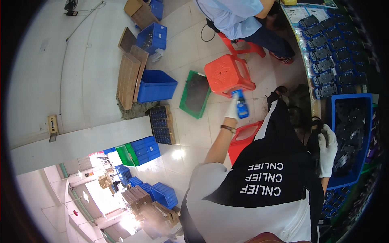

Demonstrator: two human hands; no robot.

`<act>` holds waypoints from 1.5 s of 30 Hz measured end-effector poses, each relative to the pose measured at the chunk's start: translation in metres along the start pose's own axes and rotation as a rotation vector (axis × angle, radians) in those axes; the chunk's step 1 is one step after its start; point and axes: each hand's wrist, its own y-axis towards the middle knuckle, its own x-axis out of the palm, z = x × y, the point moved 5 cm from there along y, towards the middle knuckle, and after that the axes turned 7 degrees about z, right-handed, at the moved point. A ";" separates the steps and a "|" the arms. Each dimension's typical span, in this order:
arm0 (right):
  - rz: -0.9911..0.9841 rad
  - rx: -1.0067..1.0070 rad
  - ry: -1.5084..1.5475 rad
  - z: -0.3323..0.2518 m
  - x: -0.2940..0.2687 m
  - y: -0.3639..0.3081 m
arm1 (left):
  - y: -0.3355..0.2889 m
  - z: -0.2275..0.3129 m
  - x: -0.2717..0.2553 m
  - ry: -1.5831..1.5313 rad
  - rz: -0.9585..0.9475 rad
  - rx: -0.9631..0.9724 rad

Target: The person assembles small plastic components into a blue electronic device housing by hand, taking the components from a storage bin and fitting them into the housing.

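Observation:
My left hand [231,109], in a white glove, is held out over the floor beside a red stool. Its fingers are closed round a blue car-shaped plastic shell [242,106]. On the right, my right hand [328,153], also gloved in white, is at the near-left edge of a blue bin [329,184]. Its fingers are bent beside a dark object [313,139]; what they grip is hard to make out. Black plastic parts [349,129] fill the bin.
Rows of blue-and-black car-shaped assemblies [324,67] cover the workbench [300,37]. A red stool [225,73] and a green tray [187,95] stand on the floor. Another person [239,20] sits ahead. Blue bins [156,87] and cardboard line the left.

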 end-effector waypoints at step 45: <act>1.878 1.211 -0.124 0.321 -0.059 -0.448 | -0.218 -0.221 0.297 1.159 -1.053 -0.314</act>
